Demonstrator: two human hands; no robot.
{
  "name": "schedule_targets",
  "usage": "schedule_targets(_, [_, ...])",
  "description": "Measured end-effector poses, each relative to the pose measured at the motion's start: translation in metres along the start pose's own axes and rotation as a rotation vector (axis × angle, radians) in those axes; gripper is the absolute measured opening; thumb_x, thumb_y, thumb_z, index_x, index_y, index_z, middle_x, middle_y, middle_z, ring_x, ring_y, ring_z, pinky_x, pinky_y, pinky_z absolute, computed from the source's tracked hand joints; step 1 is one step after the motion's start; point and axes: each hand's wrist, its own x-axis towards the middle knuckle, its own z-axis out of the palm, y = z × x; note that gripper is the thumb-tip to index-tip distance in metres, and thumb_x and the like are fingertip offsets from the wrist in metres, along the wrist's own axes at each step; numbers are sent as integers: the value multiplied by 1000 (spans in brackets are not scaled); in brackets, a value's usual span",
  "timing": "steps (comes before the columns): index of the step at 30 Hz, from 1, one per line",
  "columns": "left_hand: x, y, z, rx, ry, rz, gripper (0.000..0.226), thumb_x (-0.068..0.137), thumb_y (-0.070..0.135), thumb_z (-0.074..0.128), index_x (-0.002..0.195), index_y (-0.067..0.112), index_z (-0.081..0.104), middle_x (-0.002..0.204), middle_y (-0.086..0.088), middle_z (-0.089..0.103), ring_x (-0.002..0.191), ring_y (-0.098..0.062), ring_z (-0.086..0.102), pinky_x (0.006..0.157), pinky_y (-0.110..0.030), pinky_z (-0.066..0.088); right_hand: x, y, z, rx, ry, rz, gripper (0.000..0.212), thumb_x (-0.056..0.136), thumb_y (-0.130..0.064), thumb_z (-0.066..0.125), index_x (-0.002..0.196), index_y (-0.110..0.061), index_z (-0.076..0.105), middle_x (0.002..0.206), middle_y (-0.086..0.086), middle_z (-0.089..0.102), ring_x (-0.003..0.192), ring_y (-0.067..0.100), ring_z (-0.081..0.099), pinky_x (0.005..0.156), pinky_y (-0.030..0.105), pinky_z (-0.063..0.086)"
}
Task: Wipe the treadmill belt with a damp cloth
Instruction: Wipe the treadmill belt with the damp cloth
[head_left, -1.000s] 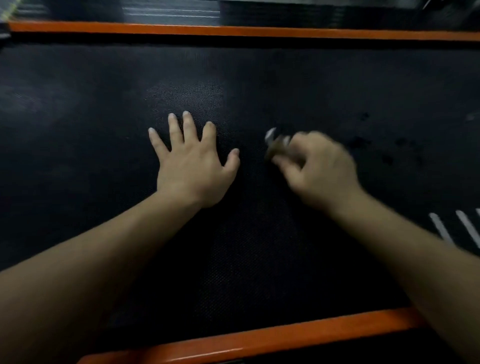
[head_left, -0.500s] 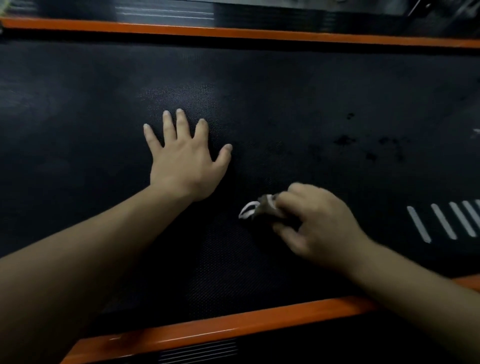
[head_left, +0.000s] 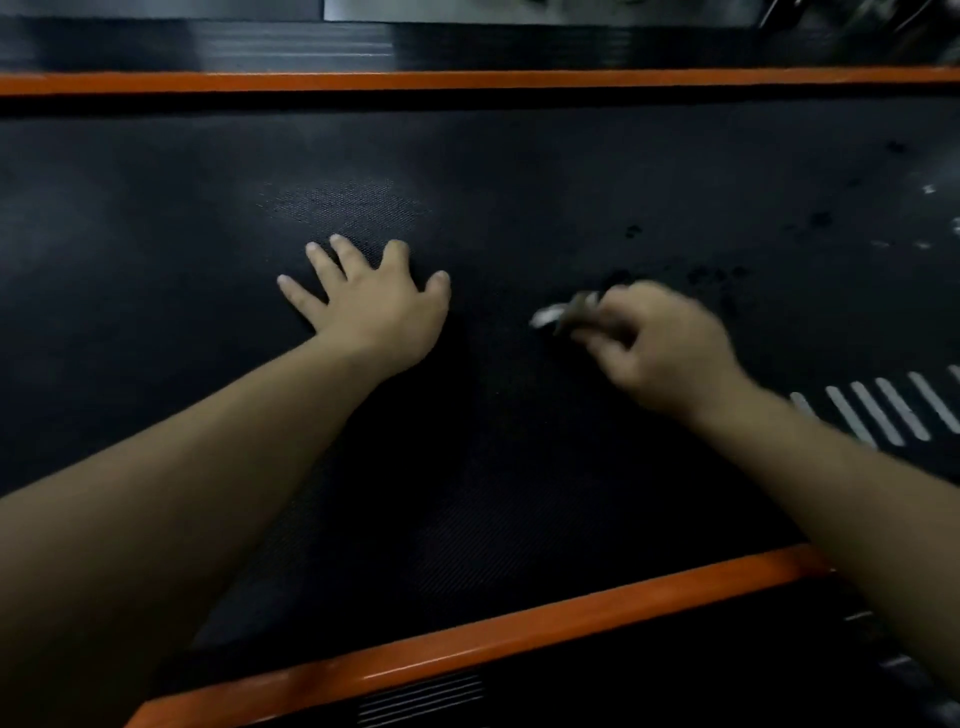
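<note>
In the head view, your left hand (head_left: 374, 306) lies flat on the belt (head_left: 519, 182), palm down, fingers straight and spread, bracing you left of centre. Your right hand (head_left: 660, 348) is curled round a small bunched cloth (head_left: 563, 312), with a pale end poking out to the left of your knuckles. Hand and cloth are both blurred, so you cannot tell how much of the cloth actually meets the surface. The cloth sits right of centre on the belt, well apart from your left hand, roughly midway between the far rail (head_left: 467, 80) and the near rail (head_left: 467, 644)

To wipe well here, flatten the cloth under your fingers rather than dragging a tight wad, so more of it touches. Press evenly and overlap each pass. The dark spots (head_left: 711, 273) just beyond and to the right of your right hand look like the dirt most worth chasing, so steer toward them. The patch under your left palm will likely need its own pass

The belt is matte black with a fine dotted texture, which shows best where light catches it just beyond your left fingers. White stripes (head_left: 883, 410) mark it near the right edge, and a few pale flecks (head_left: 930, 189) lie far right. In this dim light you cannot tell wet areas from dry
</note>
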Motion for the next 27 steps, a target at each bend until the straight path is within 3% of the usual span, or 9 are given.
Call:
schedule_targets(3, [1, 6, 18, 98, 69, 29, 67, 100, 66, 19, 161, 40, 12, 170, -17, -13, 154, -38, -22, 116, -70, -16, 12, 18, 6, 7, 96, 237, 22, 90, -46, 63, 84, -29, 49, 85, -2, 51, 73, 19, 49, 60, 29, 32])
schedule_targets(8, [0, 1, 25, 124, 142, 120, 68, 101, 65, 15, 162, 39, 7, 171, -10, -11, 155, -32, -21, 120, -64, -15, -20, -22, 8, 102, -109, -168, 21, 81, -35, 72, 79, -23, 55, 75, -7, 45, 63, 17, 47, 57, 25, 29])
schedule_targets(10, [1, 1, 26, 122, 144, 170, 67, 101, 66, 15, 162, 39, 8, 171, -8, -9, 156, -29, -20, 121, -61, -15, 20, 7, 7, 41, -23, -94, 19, 85, -39, 70, 80, -29, 55, 77, -6, 48, 68, 23, 54, 59, 27, 34])
schedule_targets(13, [0, 1, 29, 119, 151, 214, 68, 100, 68, 16, 162, 41, 11, 172, -4, -6, 156, -26, -18, 122, -58, -15, 84, 50, 9, 33, 97, 241, 20, 91, -48, 61, 88, -30, 55, 89, 0, 57, 78, 23, 54, 59, 30, 33])
schedule_targets(15, [2, 1, 29, 122, 150, 218, 68, 99, 69, 15, 162, 42, 9, 172, -3, -6, 156, -25, -18, 122, -58, -14, 85, 38, 19, 37, 106, 212, 21, 91, -48, 60, 88, -29, 53, 89, 0, 54, 77, 21, 49, 61, 30, 32])
schedule_targets(18, [1, 0, 30, 124, 155, 210, 67, 99, 67, 15, 161, 42, 8, 172, -2, -7, 156, -24, -18, 123, -57, -13, 52, -1, 23, 141, -42, -50, 26, 88, -47, 63, 79, -29, 47, 80, -3, 49, 70, 16, 45, 56, 29, 31])
schedule_targets(20, [1, 1, 30, 124, 157, 202, 67, 100, 67, 16, 161, 42, 7, 172, -2, -6, 156, -24, -18, 123, -57, -13, 65, 11, 18, 87, -46, -100, 25, 88, -47, 63, 80, -34, 44, 80, -4, 49, 71, 17, 45, 60, 30, 34])
schedule_targets(24, [3, 1, 30, 142, 145, 191, 70, 97, 70, 15, 161, 43, 7, 172, -3, -6, 157, -25, -16, 123, -58, -13, 144, 53, 16, 38, 73, 260, 20, 92, -50, 59, 91, -30, 54, 91, -2, 56, 87, 25, 56, 67, 32, 36])
schedule_targets(27, [4, 3, 30, 165, 155, 192, 71, 97, 73, 13, 161, 43, 4, 172, -5, -6, 157, -27, -16, 122, -60, -12, 137, 28, 33, 76, 79, 137, 20, 91, -49, 61, 97, -30, 60, 93, -3, 55, 82, 19, 51, 67, 31, 36])
